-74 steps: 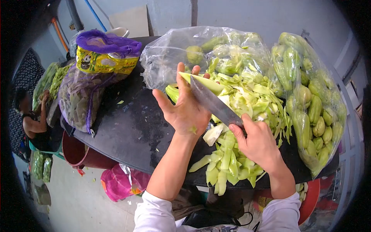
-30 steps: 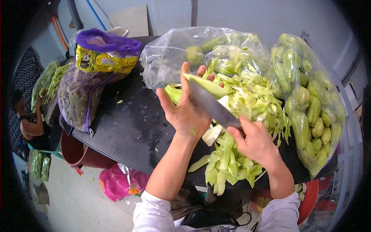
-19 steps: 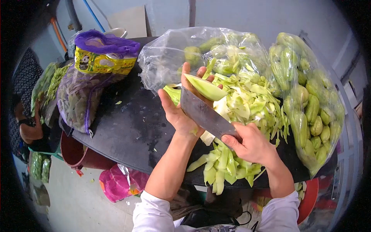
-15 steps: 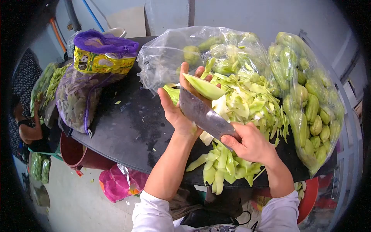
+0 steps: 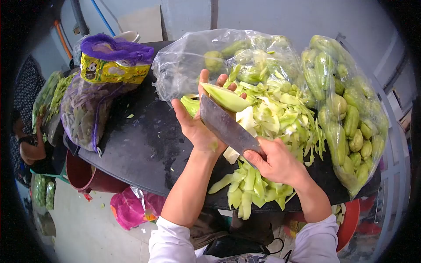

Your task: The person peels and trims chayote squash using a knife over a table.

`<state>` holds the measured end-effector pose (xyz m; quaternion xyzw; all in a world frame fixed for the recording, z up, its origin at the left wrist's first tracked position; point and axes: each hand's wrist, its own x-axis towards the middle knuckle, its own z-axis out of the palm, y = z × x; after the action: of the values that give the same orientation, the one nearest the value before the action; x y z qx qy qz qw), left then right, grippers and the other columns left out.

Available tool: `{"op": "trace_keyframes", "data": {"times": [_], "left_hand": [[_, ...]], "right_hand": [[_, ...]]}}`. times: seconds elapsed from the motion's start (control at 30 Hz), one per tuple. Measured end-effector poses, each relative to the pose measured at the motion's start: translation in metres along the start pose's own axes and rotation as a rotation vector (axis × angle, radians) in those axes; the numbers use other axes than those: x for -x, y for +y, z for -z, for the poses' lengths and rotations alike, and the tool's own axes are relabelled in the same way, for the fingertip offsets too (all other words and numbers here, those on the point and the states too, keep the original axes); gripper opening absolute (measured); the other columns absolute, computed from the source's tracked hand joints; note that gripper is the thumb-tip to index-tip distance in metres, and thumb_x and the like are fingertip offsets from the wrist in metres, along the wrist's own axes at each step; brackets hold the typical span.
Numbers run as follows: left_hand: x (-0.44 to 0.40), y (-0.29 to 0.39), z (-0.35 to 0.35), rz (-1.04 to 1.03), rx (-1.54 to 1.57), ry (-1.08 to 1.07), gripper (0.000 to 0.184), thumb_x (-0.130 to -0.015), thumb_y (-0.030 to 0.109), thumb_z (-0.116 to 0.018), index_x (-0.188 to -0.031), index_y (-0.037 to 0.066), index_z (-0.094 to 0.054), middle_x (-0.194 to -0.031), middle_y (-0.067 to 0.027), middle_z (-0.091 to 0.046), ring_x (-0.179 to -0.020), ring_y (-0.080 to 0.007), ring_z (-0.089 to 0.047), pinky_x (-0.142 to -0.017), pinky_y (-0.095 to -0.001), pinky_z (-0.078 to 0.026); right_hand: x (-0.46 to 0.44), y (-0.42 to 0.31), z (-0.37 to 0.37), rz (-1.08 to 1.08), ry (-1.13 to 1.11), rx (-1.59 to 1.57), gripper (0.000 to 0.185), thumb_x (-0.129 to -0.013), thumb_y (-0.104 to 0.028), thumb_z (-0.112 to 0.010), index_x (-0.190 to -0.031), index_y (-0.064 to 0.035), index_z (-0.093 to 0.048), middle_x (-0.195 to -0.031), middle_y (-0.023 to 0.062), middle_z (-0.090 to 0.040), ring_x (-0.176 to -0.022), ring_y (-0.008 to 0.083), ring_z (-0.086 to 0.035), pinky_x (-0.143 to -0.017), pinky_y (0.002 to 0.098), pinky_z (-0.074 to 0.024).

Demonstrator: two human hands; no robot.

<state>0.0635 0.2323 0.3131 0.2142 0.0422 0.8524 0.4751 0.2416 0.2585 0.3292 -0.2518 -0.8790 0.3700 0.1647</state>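
Observation:
My left hand point(image 5: 199, 133) is palm up with its fingers spread, and a pale green chayote piece point(image 5: 226, 97) rests in it. In my right hand point(image 5: 278, 161) is a broad, dark-bladed knife point(image 5: 228, 128), its handle hidden by the fingers. The blade lies across my left palm, right along the lower edge of the piece. Behind and below my hands spreads a heap of cut chayote strips point(image 5: 280, 116). Another light green chayote piece point(image 5: 190, 105) shows just behind my left thumb.
A dark table point(image 5: 136, 144) carries a clear plastic bag point(image 5: 180, 59) of chayotes and a second full bag point(image 5: 351, 114) at right. A purple mesh sack point(image 5: 85, 114) stands at left. Dark red bin point(image 5: 79, 175) and pink bag point(image 5: 131, 208) sit below; another person point(image 5: 33, 147) is far left.
The whole view has shifted slightly, with everything a little further left. My hands, the knife and the chayote piece keep nearly the same arrangement.

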Motion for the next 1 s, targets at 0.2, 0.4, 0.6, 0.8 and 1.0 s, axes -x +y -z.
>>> {"op": "trace_keyframes", "data": {"times": [0.2, 0.4, 0.6, 0.8, 1.0], "left_hand": [[0.0, 0.0, 0.0, 0.005, -0.006, -0.044, 0.107, -0.072, 0.085, -0.051, -0.149, 0.014, -0.031, -0.14, -0.0168, -0.045, -0.126, -0.0353, -0.047, -0.111, -0.0587, -0.03], [0.001, 0.0, 0.0, 0.019, -0.043, 0.01, 0.108, -0.071, 0.086, -0.051, -0.15, 0.015, -0.029, -0.14, -0.0158, -0.045, -0.125, -0.0343, -0.047, -0.112, -0.0581, -0.028], [-0.001, -0.001, 0.001, -0.002, -0.034, -0.07, 0.11, -0.07, 0.086, -0.051, -0.151, 0.015, -0.027, -0.14, -0.017, -0.044, -0.126, -0.0354, -0.046, -0.112, -0.0592, -0.029], [0.001, -0.001, 0.001, 0.008, -0.068, -0.005, 0.109, -0.071, 0.086, -0.05, -0.151, 0.016, -0.027, -0.14, -0.0163, -0.044, -0.127, -0.0352, -0.046, -0.112, -0.0584, -0.029], [0.003, -0.002, -0.002, 0.029, -0.062, 0.024, 0.11, -0.071, 0.087, -0.05, -0.151, 0.014, -0.027, -0.14, -0.0175, -0.044, -0.125, -0.0357, -0.047, -0.111, -0.0591, -0.029]], "right_hand": [[0.001, 0.0, 0.006, 0.007, -0.048, -0.035, 0.035, -0.094, -0.03, -0.063, -0.084, 0.0028, -0.058, -0.059, 0.018, -0.056, -0.05, 0.0303, -0.053, -0.052, 0.0401, -0.0433], [0.0, 0.0, 0.0, -0.001, 0.038, 0.007, 0.036, -0.094, -0.03, -0.063, -0.083, 0.003, -0.058, -0.06, 0.0186, -0.058, -0.052, 0.0329, -0.057, -0.052, 0.0414, -0.0438], [0.0, -0.001, 0.011, 0.025, -0.042, 0.02, 0.037, -0.094, -0.032, -0.063, -0.083, 0.0025, -0.058, -0.06, 0.0199, -0.057, -0.053, 0.0357, -0.057, -0.052, 0.0421, -0.0441], [0.0, 0.001, 0.003, -0.005, 0.02, 0.053, 0.037, -0.094, -0.034, -0.063, -0.083, 0.0018, -0.058, -0.06, 0.0204, -0.056, -0.052, 0.0353, -0.058, -0.052, 0.0424, -0.0436], [0.001, 0.002, 0.006, -0.007, 0.007, 0.049, 0.038, -0.094, -0.034, -0.063, -0.083, 0.0026, -0.058, -0.063, 0.0219, -0.058, -0.057, 0.0392, -0.059, -0.055, 0.0432, -0.0449]]}}
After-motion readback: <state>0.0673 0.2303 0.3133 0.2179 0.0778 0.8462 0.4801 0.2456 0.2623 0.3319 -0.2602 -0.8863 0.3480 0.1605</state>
